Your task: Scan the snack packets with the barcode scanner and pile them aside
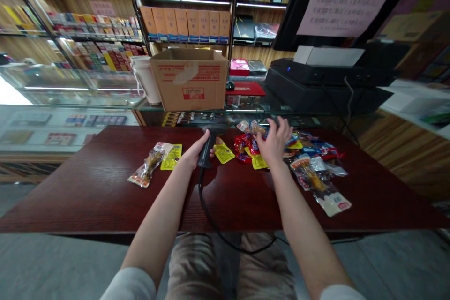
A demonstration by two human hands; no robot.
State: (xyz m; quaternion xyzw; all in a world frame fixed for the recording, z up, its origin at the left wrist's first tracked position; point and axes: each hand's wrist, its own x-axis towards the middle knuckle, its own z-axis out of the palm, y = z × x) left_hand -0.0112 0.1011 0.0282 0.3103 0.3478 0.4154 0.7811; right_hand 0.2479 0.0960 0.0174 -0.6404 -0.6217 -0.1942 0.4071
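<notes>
My left hand is closed around the handle of a black barcode scanner, whose cable runs down over the table edge. A yellow snack packet lies just right of the scanner. My right hand reaches over a pile of snack packets, fingers spread, touching or just above them. Beneath it are red packets and another yellow packet. To its right lies a clear vacuum pack of brown food. On the left, a similar clear pack rests against a yellow packet.
The dark wooden table meets a glass counter behind. On that counter stand an open cardboard box, a white cup and a black cash drawer. The scanner cable hangs above my lap.
</notes>
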